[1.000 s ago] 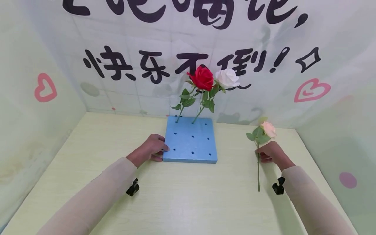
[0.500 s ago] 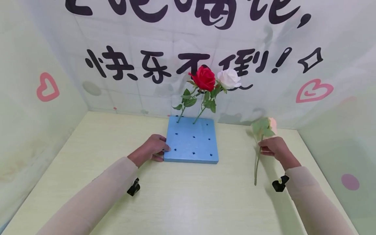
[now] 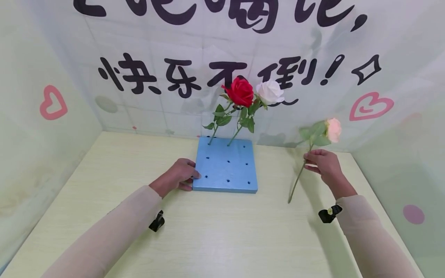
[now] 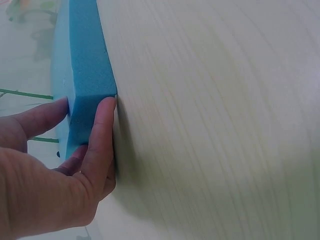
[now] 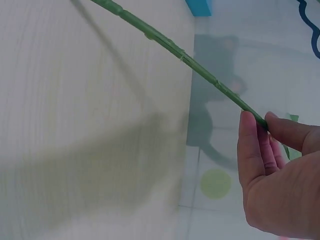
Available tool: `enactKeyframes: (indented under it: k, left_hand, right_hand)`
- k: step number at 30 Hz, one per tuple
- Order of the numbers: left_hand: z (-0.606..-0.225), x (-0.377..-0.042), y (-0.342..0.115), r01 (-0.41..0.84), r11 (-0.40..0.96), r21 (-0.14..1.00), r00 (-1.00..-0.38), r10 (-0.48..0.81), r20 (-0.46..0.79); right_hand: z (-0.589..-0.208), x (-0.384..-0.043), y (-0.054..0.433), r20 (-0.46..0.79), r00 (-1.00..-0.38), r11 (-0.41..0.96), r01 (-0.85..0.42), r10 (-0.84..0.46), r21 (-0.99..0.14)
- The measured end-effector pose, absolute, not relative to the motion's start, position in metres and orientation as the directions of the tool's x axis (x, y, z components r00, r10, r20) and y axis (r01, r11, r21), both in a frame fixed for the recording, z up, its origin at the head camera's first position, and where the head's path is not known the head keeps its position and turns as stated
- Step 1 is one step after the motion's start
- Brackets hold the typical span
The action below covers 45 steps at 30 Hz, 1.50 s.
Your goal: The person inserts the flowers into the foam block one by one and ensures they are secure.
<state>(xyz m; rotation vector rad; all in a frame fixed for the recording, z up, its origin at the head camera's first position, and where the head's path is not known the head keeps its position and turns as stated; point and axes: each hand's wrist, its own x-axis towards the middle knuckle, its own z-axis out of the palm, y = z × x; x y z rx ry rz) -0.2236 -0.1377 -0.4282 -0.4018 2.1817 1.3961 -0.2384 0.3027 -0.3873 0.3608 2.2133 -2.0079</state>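
Observation:
A square blue foam board (image 3: 227,170) with rows of small holes lies on the table. In two of its back holes stand a red rose (image 3: 239,92) and a white rose (image 3: 269,92), both leaning right. My left hand (image 3: 180,173) holds the board's left edge. In the left wrist view its thumb (image 4: 50,114) is on the board's top face and its fingers (image 4: 102,130) lie along the side. Right of the board, my right hand (image 3: 323,162) pinches the green stem (image 5: 175,49) of a pale pink rose (image 3: 333,130). This rose is raised off the table, tilted, bloom up.
The pale wood table (image 3: 215,235) reaches back to a printed fabric wall (image 3: 167,116) with black characters. Fabric side walls stand at left and right. A black wrist camera (image 3: 157,221) sits under the left sleeve, another black camera (image 3: 329,214) at the right one.
My right hand has lifted the pink rose off the table. The bloom has risen and the stem's lower end has swung left toward the board. The left hand and the board have stayed put.

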Motion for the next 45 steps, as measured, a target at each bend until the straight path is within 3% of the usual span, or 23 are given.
enactKeyframes:
  k: [12, 20, 45]
  left_hand:
    - [-0.43, -0.223, -0.136, -0.507, 0.423, 0.751, -0.821, 0.027, -0.57]
    - [-0.426, -0.222, -0.136, -0.507, 0.419, 0.753, -0.822, 0.029, -0.569]
    - [-0.428, -0.226, -0.138, -0.513, 0.423, 0.747, -0.815, 0.035, -0.579]
  right_hand:
    - [-0.362, -0.247, 0.267, -0.078, -0.982, -0.14, 0.054, 0.174, -0.989]
    - [-0.341, -0.257, 0.242, 0.004, -0.979, -0.202, -0.046, 0.201, -0.978]
    - [-0.335, -0.293, 0.198, 0.091, -0.944, -0.232, -0.171, 0.318, -0.957]
